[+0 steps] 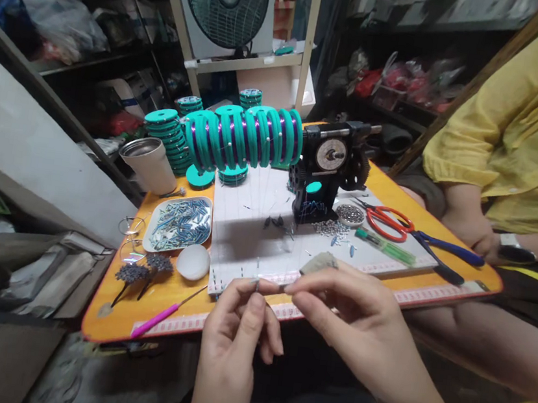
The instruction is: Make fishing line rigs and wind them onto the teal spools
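Over the board's near edge, my left hand [240, 335] pinches a tiny dark piece [257, 285] between thumb and forefinger; its kind is too small to make out. Close beside it, the thumb and forefinger of my right hand [356, 323] are pressed together, and what they hold is hidden. Fine threads hang from a row of teal foam spools [248, 135] wound with purple line, mounted on a black winding machine [323, 162]. Below lies a white board [263, 246]. A folded grey-green cloth [319, 262] sits just behind my right fingers.
At left are a tray [148, 239] of small blue-grey pieces, a white bowl [193, 262], a pink-handled tool [156, 320] and a tumbler [149, 164]. Scissors [388, 223], pliers [454, 250] and silver beads [331, 231] lie right. Another person [512, 140] sits there.
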Demonstrator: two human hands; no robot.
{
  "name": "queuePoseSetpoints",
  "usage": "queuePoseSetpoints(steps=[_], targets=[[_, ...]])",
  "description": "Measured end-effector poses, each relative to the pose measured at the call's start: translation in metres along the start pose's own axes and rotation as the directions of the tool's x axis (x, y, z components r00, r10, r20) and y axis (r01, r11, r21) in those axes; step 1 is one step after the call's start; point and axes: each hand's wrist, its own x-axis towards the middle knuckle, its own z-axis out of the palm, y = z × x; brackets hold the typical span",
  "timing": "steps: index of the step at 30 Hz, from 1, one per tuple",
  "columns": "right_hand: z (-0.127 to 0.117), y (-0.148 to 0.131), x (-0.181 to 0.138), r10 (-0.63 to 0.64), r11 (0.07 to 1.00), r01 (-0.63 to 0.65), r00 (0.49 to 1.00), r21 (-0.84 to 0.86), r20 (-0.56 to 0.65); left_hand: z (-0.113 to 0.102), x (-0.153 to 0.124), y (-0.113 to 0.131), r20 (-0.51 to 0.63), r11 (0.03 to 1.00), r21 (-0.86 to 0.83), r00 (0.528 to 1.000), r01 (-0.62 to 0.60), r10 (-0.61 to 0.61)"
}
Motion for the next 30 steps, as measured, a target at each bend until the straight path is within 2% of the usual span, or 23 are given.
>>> queuePoseSetpoints(steps=[2, 5, 8, 11, 13, 16, 18, 23, 30], targets=[[-0.001, 0.001, 0.01, 0.1, 0.986, -0.101, 0.995, 0.129, 0.016, 0.001, 0.001, 0.002, -0.021, 1.0, 0.017, 1.0, -0.014, 0.014], [0.004, 0.002, 0.028, 0.205, 0.898, -0.252, 0.965, 0.362, 0.163, 0.003, 0.0, 0.003, -0.041, 1.0, 0.014, 0.999, -0.024, 0.025], [0.01, 0.0, 0.044, 0.217, 0.761, -0.389, 0.907, 0.519, 0.361, 0.003, 0.0, 0.004, -0.027, 0.999, -0.002, 0.999, -0.042, 0.042], [0.013, -0.004, 0.054, 0.201, 0.635, -0.527, 0.819, 0.565, 0.538, 0.003, 0.001, 0.003, -0.012, 0.998, -0.01, 0.998, -0.067, 0.067], [0.014, -0.005, 0.058, 0.17, 0.562, -0.582, 0.776, 0.587, 0.607, 0.002, 0.001, 0.003, 0.002, 0.997, -0.013, 0.997, -0.079, 0.079], [0.014, -0.004, 0.061, 0.1, 0.47, -0.608, 0.757, 0.64, 0.646, 0.001, 0.001, 0.005, 0.048, 0.996, -0.064, 0.997, -0.064, 0.067], [0.013, -0.003, 0.063, 0.071, 0.441, -0.611, 0.754, 0.657, 0.653, 0.0, 0.001, 0.008, 0.116, 0.99, -0.137, 0.993, -0.014, 0.03], [0.011, 0.001, 0.064, 0.077, 0.448, -0.611, 0.754, 0.653, 0.652, -0.002, 0.002, 0.012, 0.29, 0.934, -0.316, 0.954, 0.166, -0.071], [0.012, 0.007, 0.064, 0.082, 0.427, -0.638, 0.733, 0.641, 0.675, -0.006, 0.002, 0.006, 0.361, 0.873, -0.422, 0.929, 0.244, -0.085]])
